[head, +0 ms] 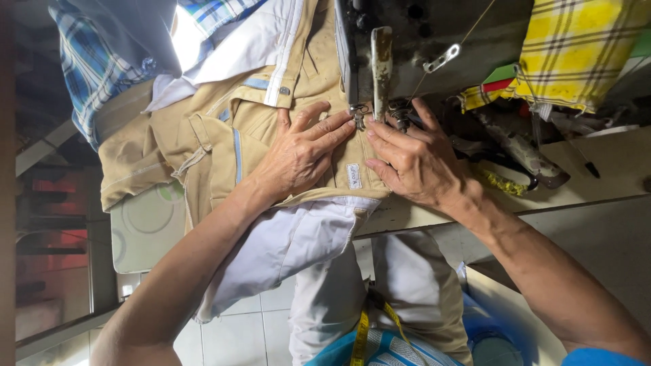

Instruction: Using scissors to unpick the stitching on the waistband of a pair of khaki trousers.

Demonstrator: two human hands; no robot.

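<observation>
Head view showed a small white label [354,175], a narrow upright rectangle, sewn onto the tan trousers [224,129] just between your two hands, near the cloth's lower edge; I could not read anything on it. Going left to right: a blue checked cloth [85,64] lay at the far left, then the tan trousers spread across the table [610,169], their white lining [285,237] hanging off the table's front edge toward you. Your left hand [302,152] lay flat and open on the tan cloth, fingers spread and pointing toward the needle, pressing down rather than gripping. The sewing machine [420,34] stood above, its presser foot [359,118] down at the cloth between your fingertips. Your right hand [417,163] was also open, fingers stretched and slightly bent, resting on the cloth just beside the foot; it held nothing. The trousers' long axis ran from the upper left of the picture to the machine, waistband end lying by the needle. At the far right a yellow checked cloth [576,47] draped over the machine's end, and a yellow tape measure [363,335] hung near your lap.
</observation>
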